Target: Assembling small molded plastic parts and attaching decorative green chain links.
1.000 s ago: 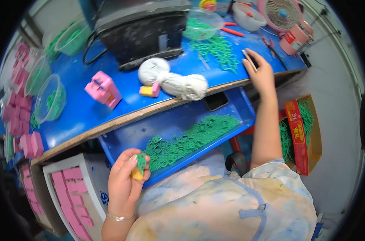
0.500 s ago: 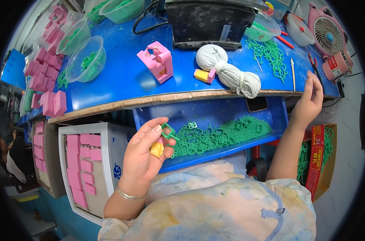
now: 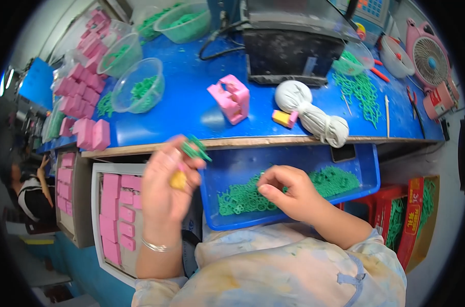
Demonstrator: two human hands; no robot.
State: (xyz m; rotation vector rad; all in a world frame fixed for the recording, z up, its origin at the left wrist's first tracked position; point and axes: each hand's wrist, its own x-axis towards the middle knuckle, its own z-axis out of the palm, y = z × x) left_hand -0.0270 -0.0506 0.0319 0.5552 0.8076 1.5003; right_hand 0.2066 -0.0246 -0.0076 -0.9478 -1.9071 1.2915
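Note:
Blurred by motion, my left hand (image 3: 167, 179) is raised in front of the table edge, beside the drawer. A green open-frame piece (image 3: 195, 149) sticks out from between its thumb and fingertips. Lower in the same hand lies a small yellow-and-pink block (image 3: 178, 180), against the palm. Over the blue drawer (image 3: 371, 166) hangs my right hand (image 3: 289, 190), fingers curled and thumb near the index fingertip; whatever is in that pinch, if anything, does not show. Beneath it, small green pieces (image 3: 245, 199) cover much of the drawer bottom.
On the blue table (image 3: 186, 107) stand a pink mould block (image 3: 231, 100), a tied white cloth bundle (image 3: 314, 115), another yellow-and-pink block (image 3: 283, 118) and a black box (image 3: 288, 56). Clear bowls (image 3: 153, 84) and stacked pink blocks (image 3: 79, 97) are at left, a pink fan (image 3: 427, 59) at right.
My right hand has come from the table's right side to above the drawer, its fingers now curled. My left hand has lifted slightly and turned, still with the green piece. The view has shifted.

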